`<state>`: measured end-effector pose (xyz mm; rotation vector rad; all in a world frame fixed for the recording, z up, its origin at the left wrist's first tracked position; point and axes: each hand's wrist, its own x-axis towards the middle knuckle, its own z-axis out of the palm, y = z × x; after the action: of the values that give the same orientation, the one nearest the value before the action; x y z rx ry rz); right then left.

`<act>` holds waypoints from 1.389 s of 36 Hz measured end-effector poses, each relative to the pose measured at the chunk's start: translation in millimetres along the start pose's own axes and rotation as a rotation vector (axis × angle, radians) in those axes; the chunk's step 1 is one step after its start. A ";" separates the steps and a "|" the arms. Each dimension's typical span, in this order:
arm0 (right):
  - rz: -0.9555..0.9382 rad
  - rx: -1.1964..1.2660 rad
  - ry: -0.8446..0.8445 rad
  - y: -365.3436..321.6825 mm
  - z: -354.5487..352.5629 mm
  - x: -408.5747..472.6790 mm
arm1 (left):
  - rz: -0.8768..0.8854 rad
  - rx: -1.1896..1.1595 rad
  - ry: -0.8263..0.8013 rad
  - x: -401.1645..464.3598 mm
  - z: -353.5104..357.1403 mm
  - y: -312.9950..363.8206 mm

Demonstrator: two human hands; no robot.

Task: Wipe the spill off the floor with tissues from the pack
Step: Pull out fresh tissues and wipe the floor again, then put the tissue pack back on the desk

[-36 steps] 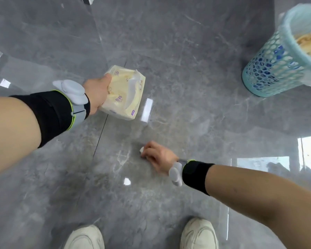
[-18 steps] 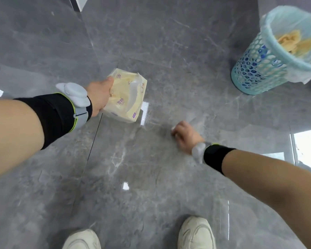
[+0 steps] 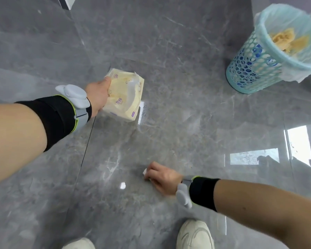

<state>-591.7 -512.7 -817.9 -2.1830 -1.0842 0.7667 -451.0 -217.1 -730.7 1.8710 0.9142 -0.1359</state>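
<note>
Pale yellow plastic wraps the tissue pack (image 3: pixel 124 97), a soft, crinkled block with a whitish torn opening along its top and a small purple patch at one lower corner; purple characters are printed on its face, too blurred to read. The left hand (image 3: pixel 97 95) grips the pack by its near edge, thumb curled over the top, and holds it above the grey marble-look floor (image 3: pixel 169 51). Lower down, the right hand (image 3: pixel 162 178) has its fingers curled around a small white tissue (image 3: pixel 144 171), pressed to the floor, with only a corner showing past the knuckles. No spill is plainly visible. A light blue mesh bin (image 3: pixel 253 69) with a liner stands well apart at upper right, holding yellowish crumpled paper.
</note>
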 end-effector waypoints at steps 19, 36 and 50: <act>0.440 0.083 0.588 43.6 -158.0 151.2 | -0.072 -0.195 -0.085 6.5 17.8 23.3; 0.897 -0.126 1.106 45.0 -465.5 -24.9 | -0.001 -0.197 -0.369 -92.4 47.7 211.6; 0.848 0.829 0.768 -111.4 -460.3 -43.7 | -0.104 -0.163 -0.308 -179.8 8.0 295.0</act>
<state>-344.9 -603.2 -421.6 -1.8170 0.5205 0.4639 -386.1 -379.9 -432.9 1.5979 0.7841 -0.3909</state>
